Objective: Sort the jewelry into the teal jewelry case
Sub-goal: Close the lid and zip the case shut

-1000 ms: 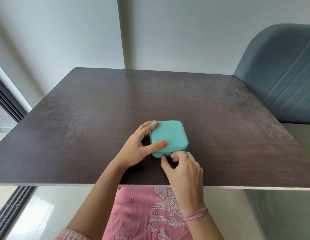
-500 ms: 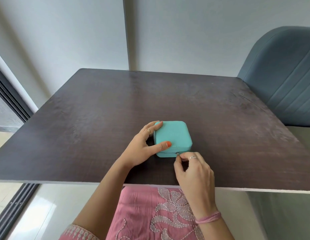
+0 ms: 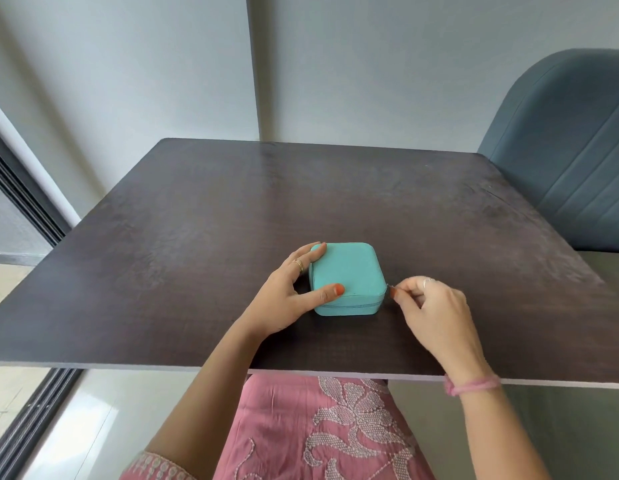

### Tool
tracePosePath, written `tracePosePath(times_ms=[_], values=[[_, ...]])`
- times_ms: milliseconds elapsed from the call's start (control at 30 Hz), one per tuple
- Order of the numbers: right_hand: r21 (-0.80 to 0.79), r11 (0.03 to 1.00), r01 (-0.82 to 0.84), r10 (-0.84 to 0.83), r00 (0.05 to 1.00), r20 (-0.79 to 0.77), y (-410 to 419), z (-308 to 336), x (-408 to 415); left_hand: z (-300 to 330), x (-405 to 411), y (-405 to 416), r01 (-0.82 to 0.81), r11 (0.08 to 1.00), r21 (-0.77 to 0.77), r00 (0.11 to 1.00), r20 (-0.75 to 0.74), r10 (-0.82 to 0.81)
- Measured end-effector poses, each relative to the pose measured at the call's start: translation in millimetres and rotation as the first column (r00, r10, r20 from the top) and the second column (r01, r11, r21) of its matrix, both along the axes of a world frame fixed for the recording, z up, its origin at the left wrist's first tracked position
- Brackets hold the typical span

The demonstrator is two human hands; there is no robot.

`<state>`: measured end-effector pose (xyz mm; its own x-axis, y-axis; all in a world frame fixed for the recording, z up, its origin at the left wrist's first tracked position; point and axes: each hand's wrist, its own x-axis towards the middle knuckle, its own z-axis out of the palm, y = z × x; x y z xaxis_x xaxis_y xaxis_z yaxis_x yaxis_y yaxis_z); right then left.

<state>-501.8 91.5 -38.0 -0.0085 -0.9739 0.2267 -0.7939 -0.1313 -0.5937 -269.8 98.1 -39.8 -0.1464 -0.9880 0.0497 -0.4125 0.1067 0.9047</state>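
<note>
At the far left a dark sliding-door frame (image 3: 20, 188) runs beside the pale wall. The dark brown wood-grain table (image 3: 204, 216) fills the middle of the view. On its near half, a little left of centre, lies the small square teal jewelry case (image 3: 346, 271) with rounded corners, its lid down flat. The left hand (image 3: 283, 299) holds the case from its left side: the thumb, with an orange-painted nail, presses on the near part of the lid, and the fingers (image 3: 313, 249) curl around the far-left corner, one wearing a gold ring. Just right of the case, the right hand (image 3: 436, 310) pinches the small zipper pull (image 3: 391, 292) at the case's near-right corner between thumb and forefinger, the other fingers curled in; a silver ring sits on one finger and a pink thread band (image 3: 472, 384) circles the wrist. A pink embroidered garment (image 3: 318, 427) shows below the table's near edge. At the far right stands a blue-grey padded chair (image 3: 571, 150).
</note>
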Motion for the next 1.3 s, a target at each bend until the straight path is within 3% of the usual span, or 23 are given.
tracePosePath(times_ms=[433, 700, 833, 900, 1000, 1067, 1133, 1200, 1300], values=[[0.268, 0.861, -0.433, 0.461, 0.886, -0.049, -108.1, 41.0, 8.7, 2.8, 0.0, -0.4, 0.0, 1.0, 0.016, 1.0, 0.006, 0.0], [0.427, 0.727, -0.537, 0.662, 0.712, -0.232, -139.7, 67.3, 33.3, 4.4, 1.2, -1.9, -0.004, 1.0, 0.029, 1.0, -0.012, 0.004], [0.39, 0.769, -0.506, 0.616, 0.748, -0.245, -134.1, 68.6, 31.2, 4.7, 0.3, -0.2, 0.002, 1.0, 0.023, 1.0, -0.011, -0.002], [0.309, 0.824, -0.476, 0.531, 0.838, -0.124, -123.1, 59.2, 23.9, 2.6, 0.4, -0.2, -0.001, 1.0, 0.001, 1.0, 0.001, 0.001], [0.219, 0.907, -0.36, 0.31, 0.922, 0.234, -93.7, 38.2, 14.4, 0.4, -3.6, 1.2, -0.055, 0.997, -0.046, 0.998, -0.022, 0.054], [0.221, 0.936, -0.274, 0.128, 0.85, 0.511, -67.8, 19.3, 13.7, 2.8, -11.0, 7.8, -0.196, 0.98, 0.014, 0.954, -0.23, 0.194], [0.219, 0.951, -0.218, 0.011, 0.732, 0.681, -37.7, 2.2, 17.5, 4.0, -22.4, 20.1, -0.312, 0.938, 0.153, 0.851, -0.394, 0.348], [0.194, 0.959, -0.209, -0.015, 0.641, 0.768, -11.5, -8.2, 24.5, 2.6, -34.5, 32.0, -0.346, 0.905, 0.246, 0.794, -0.437, 0.422], [0.182, 0.954, -0.238, -0.039, 0.504, 0.863, 7.2, -10.4, 36.3, 1.6, -46.7, 39.6, -0.344, 0.898, 0.276, 0.782, -0.445, 0.436]])
